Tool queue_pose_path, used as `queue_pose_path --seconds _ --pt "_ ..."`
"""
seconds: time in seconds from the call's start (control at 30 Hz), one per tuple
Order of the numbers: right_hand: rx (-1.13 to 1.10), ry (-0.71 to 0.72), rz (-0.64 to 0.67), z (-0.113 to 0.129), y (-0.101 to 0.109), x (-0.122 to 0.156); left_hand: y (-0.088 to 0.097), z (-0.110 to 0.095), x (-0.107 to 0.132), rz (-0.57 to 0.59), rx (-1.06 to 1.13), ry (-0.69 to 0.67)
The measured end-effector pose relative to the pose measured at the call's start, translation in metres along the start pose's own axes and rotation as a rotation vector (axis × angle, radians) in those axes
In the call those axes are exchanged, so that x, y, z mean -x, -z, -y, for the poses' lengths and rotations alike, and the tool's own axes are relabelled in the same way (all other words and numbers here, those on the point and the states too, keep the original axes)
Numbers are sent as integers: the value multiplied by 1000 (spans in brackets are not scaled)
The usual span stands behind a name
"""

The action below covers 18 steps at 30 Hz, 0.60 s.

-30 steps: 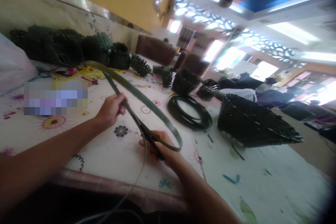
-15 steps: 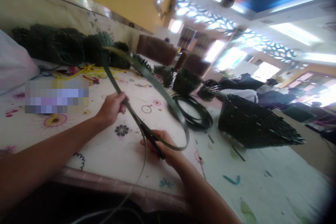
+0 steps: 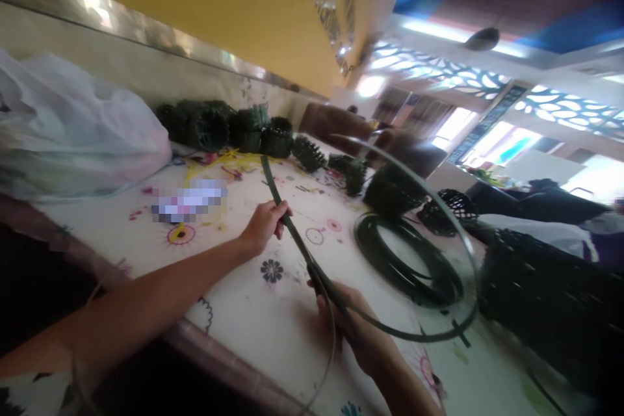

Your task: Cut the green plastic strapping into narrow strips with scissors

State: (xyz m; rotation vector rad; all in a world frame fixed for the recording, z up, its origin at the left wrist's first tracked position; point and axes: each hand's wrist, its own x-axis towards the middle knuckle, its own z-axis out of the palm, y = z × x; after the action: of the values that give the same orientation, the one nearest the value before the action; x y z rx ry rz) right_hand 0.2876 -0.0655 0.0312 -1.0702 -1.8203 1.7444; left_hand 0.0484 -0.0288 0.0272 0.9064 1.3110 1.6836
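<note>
The left hand [image 3: 266, 224] is closed in a pinch on a long, flat, dark green plastic strip [image 3: 287, 224], thumb and fingers pressed together on it just above the counter [image 3: 244, 299], which is covered with a white cloth printed with small flowers. Nearer the body, the right hand [image 3: 351, 322] is curled shut around the same strip, with the strip crossing its fingers; whether something else lies in that hand cannot be told through the blur. From the right hand the strip swings out to the right in a wide open loop, rises over the counter and curves back toward the far side, its upper part pale and smeared by motion. Inside that loop, lying flat on the cloth, is a coil of dark green plastic cord [image 3: 407, 260]. To the right of the coil sits a large dark green woven basket [image 3: 546, 299], tipped on its side. A row of small dark green woven baskets [image 3: 234, 129] stands along the far edge by the wall, with loose yellow strands [image 3: 219, 162] in front of them. A white translucent plastic bag [image 3: 73, 130] bulges at the left end of the counter.
</note>
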Motion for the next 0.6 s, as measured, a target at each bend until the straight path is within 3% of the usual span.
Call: queue_pose_path --seconds 0.3,0.6 --pt "40 28 28 -14 8 -5 3 0 -3 -17 -7 -24" --pt "-14 -9 46 -1 6 -1 10 5 -11 -39 -68 -89"
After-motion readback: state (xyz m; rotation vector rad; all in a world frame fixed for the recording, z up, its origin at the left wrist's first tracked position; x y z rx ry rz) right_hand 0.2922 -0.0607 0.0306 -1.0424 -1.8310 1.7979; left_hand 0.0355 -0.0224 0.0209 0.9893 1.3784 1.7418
